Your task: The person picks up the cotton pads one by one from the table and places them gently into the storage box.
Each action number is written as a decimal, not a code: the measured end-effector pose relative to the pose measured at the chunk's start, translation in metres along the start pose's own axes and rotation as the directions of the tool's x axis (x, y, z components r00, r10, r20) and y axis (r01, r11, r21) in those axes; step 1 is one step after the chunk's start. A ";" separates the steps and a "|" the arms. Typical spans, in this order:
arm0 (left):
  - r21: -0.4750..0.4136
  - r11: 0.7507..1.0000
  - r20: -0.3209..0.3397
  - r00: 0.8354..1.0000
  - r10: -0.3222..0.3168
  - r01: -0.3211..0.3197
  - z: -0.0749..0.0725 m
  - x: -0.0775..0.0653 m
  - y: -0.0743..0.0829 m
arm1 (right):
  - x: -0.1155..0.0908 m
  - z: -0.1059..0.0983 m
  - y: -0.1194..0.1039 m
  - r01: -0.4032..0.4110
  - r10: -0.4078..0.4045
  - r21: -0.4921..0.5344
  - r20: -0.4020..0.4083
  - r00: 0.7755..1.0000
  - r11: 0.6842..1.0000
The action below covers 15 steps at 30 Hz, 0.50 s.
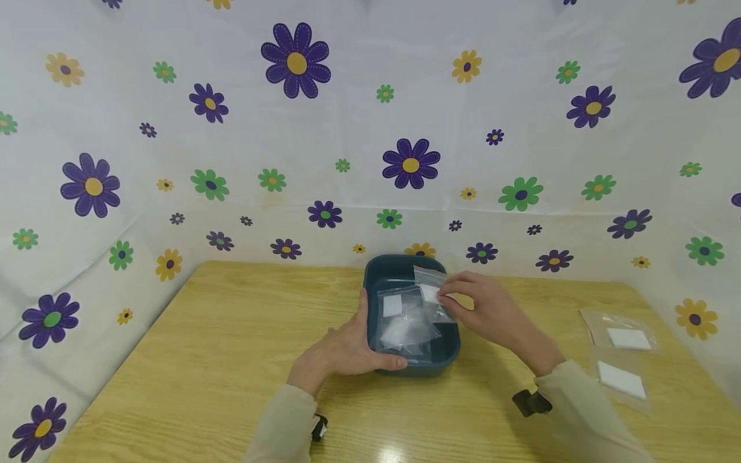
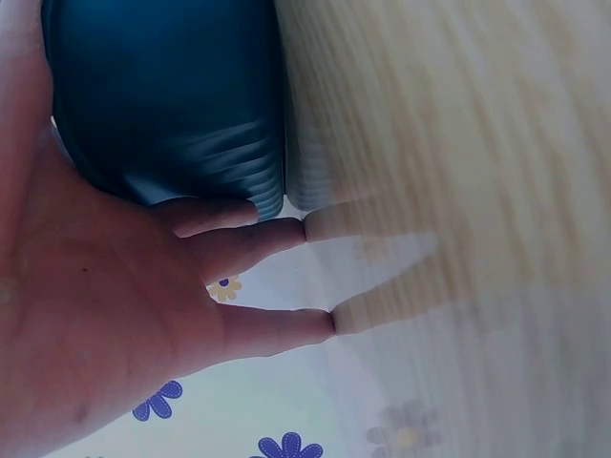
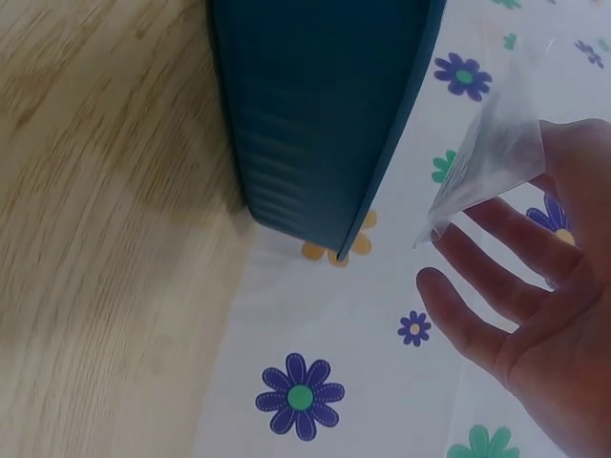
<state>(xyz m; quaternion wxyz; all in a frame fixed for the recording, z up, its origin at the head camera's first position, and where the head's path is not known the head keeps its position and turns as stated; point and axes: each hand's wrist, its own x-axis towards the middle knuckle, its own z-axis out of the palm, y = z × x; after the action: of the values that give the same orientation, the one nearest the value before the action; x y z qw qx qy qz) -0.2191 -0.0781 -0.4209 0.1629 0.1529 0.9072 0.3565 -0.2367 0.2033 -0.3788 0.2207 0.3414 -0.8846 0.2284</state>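
A dark blue plastic bin (image 1: 453,344) stands on the table with several clear zip bags (image 1: 399,328) inside, some showing white pieces. My left hand (image 1: 347,347) rests against its near left corner, thumb along the near rim. In the left wrist view, the straight fingers (image 2: 277,324) of that hand reach down to the tabletop beside the bin wall (image 2: 172,95). Over the bin's right side, my right hand (image 1: 492,312) pinches a clear zip bag (image 1: 429,276) with a white piece in it. The right wrist view shows this bag (image 3: 496,143) raised above the rim.
Two more clear bags with flat white pieces, one farther back (image 1: 629,339) and one nearer (image 1: 621,381), lie on the right of the wooden table (image 1: 231,360). A flower-printed white sheet (image 1: 347,122) stands behind the table and along both sides.
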 end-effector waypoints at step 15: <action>-0.002 1.000 0.014 1.000 -0.004 0.004 -0.002 -0.002 0.001 | 0.014 0.029 -0.009 -0.019 0.031 -0.094 0.133 0.991 0.995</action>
<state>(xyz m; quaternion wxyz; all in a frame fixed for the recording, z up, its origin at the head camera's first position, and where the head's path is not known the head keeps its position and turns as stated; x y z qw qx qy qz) -0.2180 -0.0789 -0.4183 0.1702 0.1536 0.9059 0.3560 -0.2470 0.1743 -0.3924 0.1734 0.3341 -0.9114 0.1663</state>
